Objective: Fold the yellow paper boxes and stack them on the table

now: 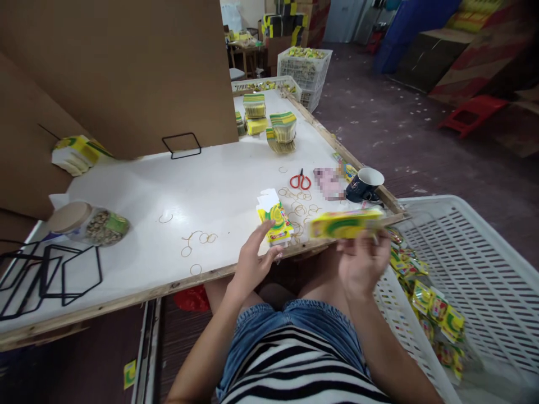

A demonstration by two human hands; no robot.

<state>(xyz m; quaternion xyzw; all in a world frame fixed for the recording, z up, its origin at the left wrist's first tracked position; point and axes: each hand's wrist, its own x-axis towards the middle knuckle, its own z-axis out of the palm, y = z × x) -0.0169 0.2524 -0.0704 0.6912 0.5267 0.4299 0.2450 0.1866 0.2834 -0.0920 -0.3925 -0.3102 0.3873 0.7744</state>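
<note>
My right hand (362,264) grips a yellow and green carton (347,223), raised over the table's front edge and smeared by motion. At the front of the white table (236,185), my left hand (254,259) has its thumb and forefinger apart. The fingertip overlaps a second yellow carton (275,217) with white flaps spread at its far end; whether they touch I cannot tell. Around that carton lie several thin rubber bands (298,209). Beyond them rest red-handled scissors (300,180).
A dark mug (364,185) stands at the right edge beside a blurred pink item (329,183). Stacked cartons (283,128) sit farther back. A white basket (484,264) with yellow packets (438,311) is at my right. A lidded jar (99,223) and black wire frames (71,272) lie left.
</note>
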